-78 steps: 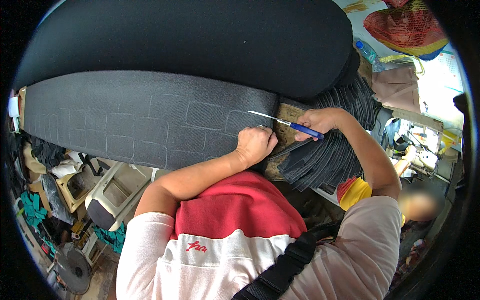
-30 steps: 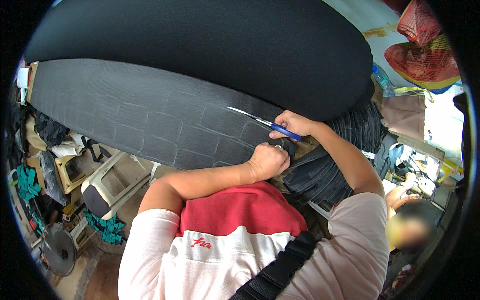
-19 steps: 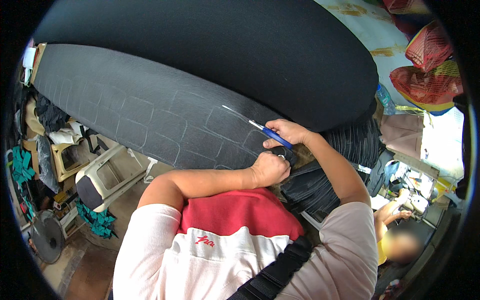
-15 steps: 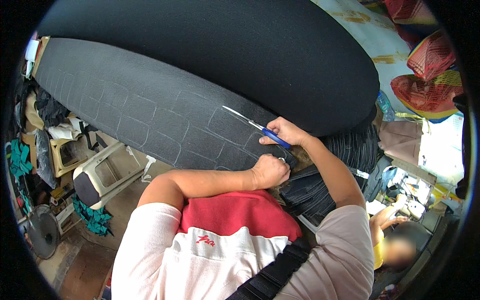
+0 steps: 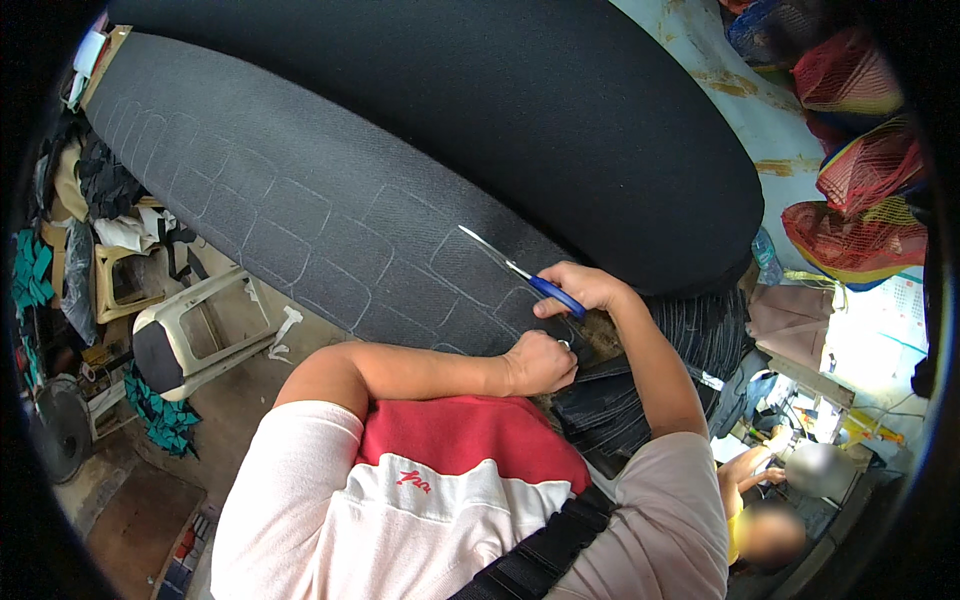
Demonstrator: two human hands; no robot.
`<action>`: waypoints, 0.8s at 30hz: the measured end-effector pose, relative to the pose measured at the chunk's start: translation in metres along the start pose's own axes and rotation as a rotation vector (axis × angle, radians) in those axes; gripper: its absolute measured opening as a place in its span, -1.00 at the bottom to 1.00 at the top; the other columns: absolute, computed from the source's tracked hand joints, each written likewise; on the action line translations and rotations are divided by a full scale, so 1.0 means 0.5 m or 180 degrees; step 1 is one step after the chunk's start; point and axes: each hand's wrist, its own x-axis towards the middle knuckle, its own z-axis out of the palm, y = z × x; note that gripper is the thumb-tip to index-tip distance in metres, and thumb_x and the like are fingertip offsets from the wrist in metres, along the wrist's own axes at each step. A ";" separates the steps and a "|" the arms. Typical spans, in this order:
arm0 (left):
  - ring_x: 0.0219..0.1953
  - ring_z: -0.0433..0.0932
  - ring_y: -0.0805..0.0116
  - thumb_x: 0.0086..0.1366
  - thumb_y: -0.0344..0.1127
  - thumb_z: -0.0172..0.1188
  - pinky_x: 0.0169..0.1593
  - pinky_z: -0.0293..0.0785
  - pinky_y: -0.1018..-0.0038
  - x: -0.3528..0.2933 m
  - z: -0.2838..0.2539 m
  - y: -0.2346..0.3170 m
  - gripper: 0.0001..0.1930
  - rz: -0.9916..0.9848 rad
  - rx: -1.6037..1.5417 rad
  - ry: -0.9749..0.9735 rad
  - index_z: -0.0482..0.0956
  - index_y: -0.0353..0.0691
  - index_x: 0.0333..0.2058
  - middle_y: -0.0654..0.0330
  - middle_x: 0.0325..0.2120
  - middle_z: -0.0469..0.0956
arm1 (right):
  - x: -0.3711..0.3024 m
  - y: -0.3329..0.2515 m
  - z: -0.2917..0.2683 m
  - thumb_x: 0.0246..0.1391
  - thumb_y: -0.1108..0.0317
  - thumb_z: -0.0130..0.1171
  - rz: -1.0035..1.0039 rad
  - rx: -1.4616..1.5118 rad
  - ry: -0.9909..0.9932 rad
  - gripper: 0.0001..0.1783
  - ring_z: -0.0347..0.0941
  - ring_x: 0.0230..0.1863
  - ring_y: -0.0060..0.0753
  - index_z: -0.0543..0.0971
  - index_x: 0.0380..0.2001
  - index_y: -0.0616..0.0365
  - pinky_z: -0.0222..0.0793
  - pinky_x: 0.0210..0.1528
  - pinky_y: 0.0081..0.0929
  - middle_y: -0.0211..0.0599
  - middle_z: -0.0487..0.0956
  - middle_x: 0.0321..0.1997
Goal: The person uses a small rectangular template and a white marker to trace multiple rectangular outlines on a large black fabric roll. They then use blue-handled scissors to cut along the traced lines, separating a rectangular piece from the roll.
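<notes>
In my right hand [image 5: 584,286] is a pair of scissors [image 5: 558,296] with blue handles, its silver blades pointing up and left over the fabric. Dark grey fabric [image 5: 400,232], marked with rows of pale chalk outlines, stretches from the upper left to my hands. My left hand [image 5: 540,362] is closed in a fist at the fabric's near right end, just below the scissors. Whatever lies inside that fist is hidden, though a small shiny spot shows at its knuckles. Dark cut strips [image 5: 605,405] are heaped beside it, under my right forearm.
A big black fabric roll [image 5: 560,120] lies along the far side. White plastic stools [image 5: 215,330] lie on their sides at left, near teal scraps [image 5: 160,415]. Red mesh bags [image 5: 860,160] and a clear bottle [image 5: 766,258] are at right. Another person [image 5: 745,490] is at lower right.
The view has shifted and tilted slightly, so the fabric slopes more steeply. Both hands keep nearly the same pose, with the scissors still held over the chalk marks.
</notes>
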 end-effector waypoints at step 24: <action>-0.60 0.54 0.14 0.06 -0.16 0.10 -0.44 0.49 0.27 0.005 0.012 -0.007 -0.75 0.0138 -0.0042 -0.0108 0.54 -0.19 -0.65 0.11 -0.68 0.51 | 0.126 -0.087 -0.003 -0.33 -0.09 0.45 -0.0289 0.0066 0.0804 -0.46 0.21 -0.63 -0.60 0.49 -0.65 0.16 0.12 -0.56 -0.58 -0.49 0.35 -0.71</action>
